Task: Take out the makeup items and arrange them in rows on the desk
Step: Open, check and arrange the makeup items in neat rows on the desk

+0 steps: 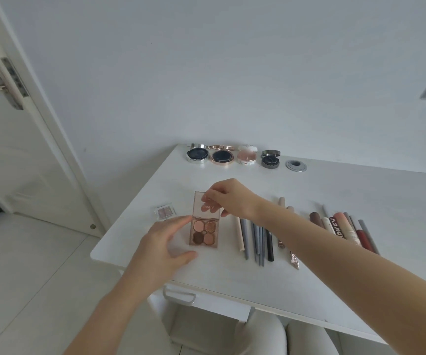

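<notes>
Right hand (228, 198) pinching the clear lid of the open eyeshadow palette (204, 230) at frame centre; left hand (163, 248) spread beside its base. Best to steady the base and lay the palette square beside the small palette (164, 212) at its left.

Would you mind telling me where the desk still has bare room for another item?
Bare: the wide strip between the compacts and the pencils, and the desk's far right beyond the grommet. Crowded: around the open palette, pencils and lip tubes.
</notes>
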